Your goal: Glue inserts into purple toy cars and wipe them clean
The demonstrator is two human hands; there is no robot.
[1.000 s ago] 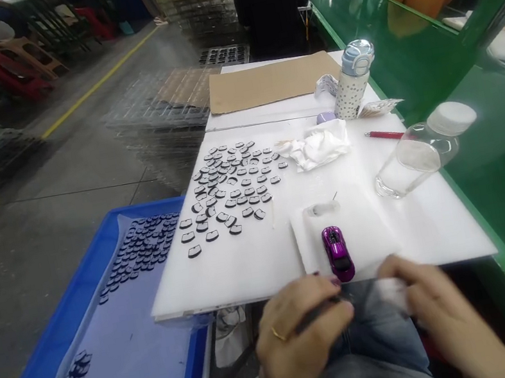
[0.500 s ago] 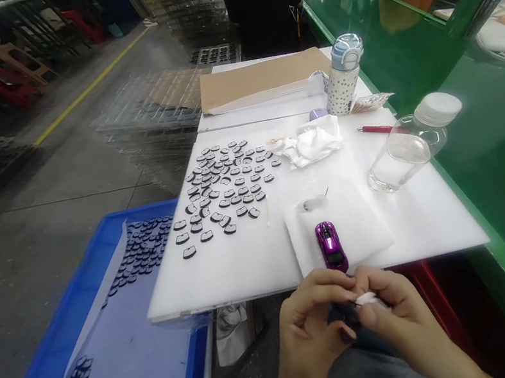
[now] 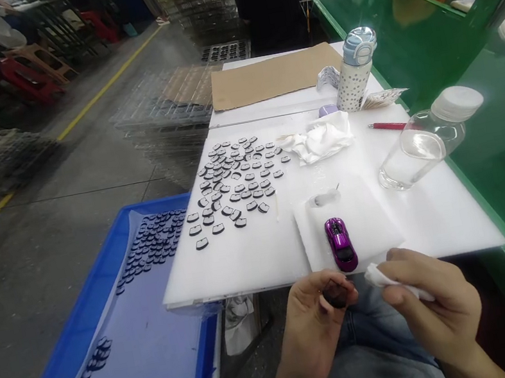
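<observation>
Between its fingertips my left hand holds a small dark curved plastic piece, just below the table's front edge. My right hand is closed around a wad of white tissue, whose tip sticks out toward the dark piece; a gap separates the two. Right behind my hands a purple toy car rests on a white foam sheet. Many small dark-edged pieces lie spread over the left part of the white table.
A blue tray with more dark pieces stands low on the left. Behind the car are a small clear container with a needle tip and a crumpled tissue. A clear bottle, tumbler and red pen stand or lie right.
My hands have moved apart. The tissue in my right hand has drawn away to the right from the dark piece, which now shows in my left. The whole view has shifted slightly.
</observation>
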